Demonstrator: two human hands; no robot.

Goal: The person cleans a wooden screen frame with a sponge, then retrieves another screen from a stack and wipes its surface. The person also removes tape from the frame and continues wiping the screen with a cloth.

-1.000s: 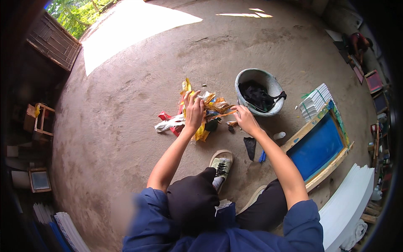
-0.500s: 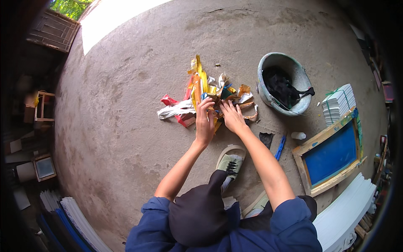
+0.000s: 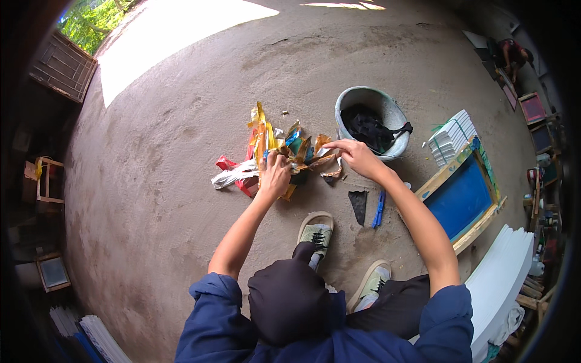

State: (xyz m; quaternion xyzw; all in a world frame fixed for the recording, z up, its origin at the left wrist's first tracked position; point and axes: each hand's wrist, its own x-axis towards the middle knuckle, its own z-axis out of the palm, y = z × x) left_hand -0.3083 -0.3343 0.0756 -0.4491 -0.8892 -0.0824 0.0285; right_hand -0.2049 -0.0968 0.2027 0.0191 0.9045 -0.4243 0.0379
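Note:
A heap of crumpled tape-like strips (image 3: 263,142) lies on the concrete floor in front of me, in yellow, red, white, brown and silver. My left hand (image 3: 276,176) is on its near side, fingers bent down and closed on some of the strips; the fingertips are partly hidden. At the heap's right edge is my right hand (image 3: 361,160), index finger stretched toward a silver-brown strip (image 3: 323,146) and thumb apart below. I see nothing held in it. Just beyond that hand stands a grey bucket (image 3: 396,115) with black cloth (image 3: 370,128) inside.
Right of me are a wooden screen frame with blue mesh (image 3: 463,196), a tied white stack (image 3: 454,136) and white sheets (image 3: 499,290). A blue tool (image 3: 379,209) and a black scrap (image 3: 358,206) lie near my shoes (image 3: 316,233). Another person (image 3: 511,55) bends at the far right.
My right hand has left the heap's middle for its right edge, near the bucket. My left hand's fingers have curled down into the strips. The view has shifted rightward.

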